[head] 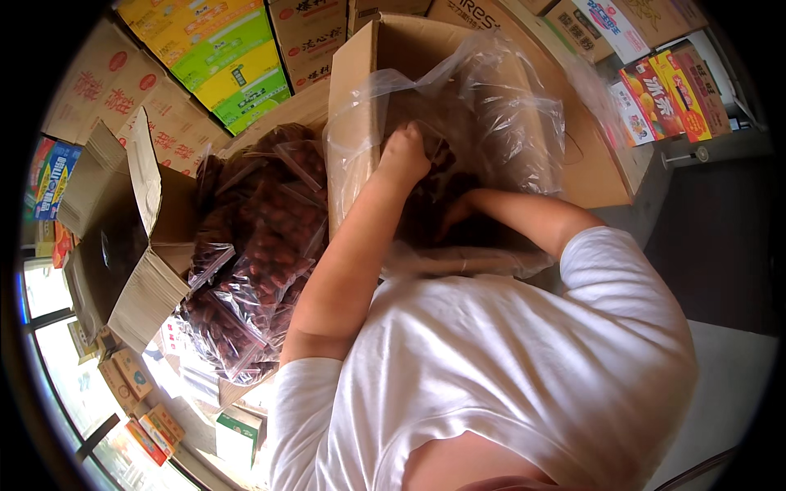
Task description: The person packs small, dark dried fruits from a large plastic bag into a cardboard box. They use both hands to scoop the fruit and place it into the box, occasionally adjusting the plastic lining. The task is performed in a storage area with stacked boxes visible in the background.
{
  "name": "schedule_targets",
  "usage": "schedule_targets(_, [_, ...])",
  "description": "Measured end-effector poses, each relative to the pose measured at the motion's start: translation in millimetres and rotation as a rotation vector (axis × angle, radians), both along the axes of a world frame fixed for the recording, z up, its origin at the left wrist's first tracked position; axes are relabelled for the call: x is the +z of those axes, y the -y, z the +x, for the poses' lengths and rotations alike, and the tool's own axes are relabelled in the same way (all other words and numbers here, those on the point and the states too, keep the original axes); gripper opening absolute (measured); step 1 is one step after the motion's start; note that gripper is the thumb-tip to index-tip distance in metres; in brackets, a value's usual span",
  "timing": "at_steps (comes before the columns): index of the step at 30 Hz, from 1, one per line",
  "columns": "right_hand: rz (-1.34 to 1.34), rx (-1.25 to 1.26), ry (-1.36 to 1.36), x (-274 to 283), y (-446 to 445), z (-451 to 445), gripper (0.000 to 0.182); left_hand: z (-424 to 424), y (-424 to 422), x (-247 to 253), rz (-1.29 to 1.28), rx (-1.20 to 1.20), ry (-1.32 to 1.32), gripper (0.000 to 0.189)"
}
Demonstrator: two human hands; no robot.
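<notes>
Both arms reach into a tall open cardboard box (pixel 354 110) with a clear plastic liner (pixel 522 123) folded over its walls. My left hand (pixel 406 150) is near the box's left inner side, fingers curled at what looks like the edge of a clear bag; its grip is not plain. Deeper in the box, my right hand (pixel 457 212) lies in shadow among dark red dried fruit, which looks like jujubes (pixel 442 162); its fingers are hard to make out. Left of the box, clear zip bags of the same red fruit (pixel 276 215) are heaped up.
Another open cardboard box (pixel 144 301) with raised flaps stands at the left, against the heaped bags. Stacked cartons (pixel 233 61) rise behind. More packaged goods (pixel 663 98) are at the upper right, and a green and white box (pixel 237 437) is low at the left.
</notes>
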State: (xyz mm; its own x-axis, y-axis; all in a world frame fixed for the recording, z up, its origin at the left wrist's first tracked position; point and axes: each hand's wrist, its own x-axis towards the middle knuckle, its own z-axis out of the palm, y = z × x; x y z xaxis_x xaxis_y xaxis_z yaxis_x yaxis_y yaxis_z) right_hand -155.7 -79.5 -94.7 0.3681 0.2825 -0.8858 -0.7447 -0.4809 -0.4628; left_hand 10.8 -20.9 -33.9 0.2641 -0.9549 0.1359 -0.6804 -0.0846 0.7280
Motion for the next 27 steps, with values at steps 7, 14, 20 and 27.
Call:
schedule_targets(7, [-0.044,0.022,-0.084,4,-2,-2,0.078,1,1,1,0.016,0.005,0.010,0.048])
schedule_targets(14, [-0.017,0.018,-0.115,-4,-3,-9,0.076,-1,0,0,0.015,0.020,0.002,0.047])
schedule_targets(20, [-0.015,0.012,-0.178,-15,-2,-14,0.075,2,2,3,0.107,0.007,-0.002,0.050])
schedule_targets(27, [-0.083,-0.035,-0.049,-6,-11,-15,0.067,0,2,2,0.094,0.009,0.006,0.051])
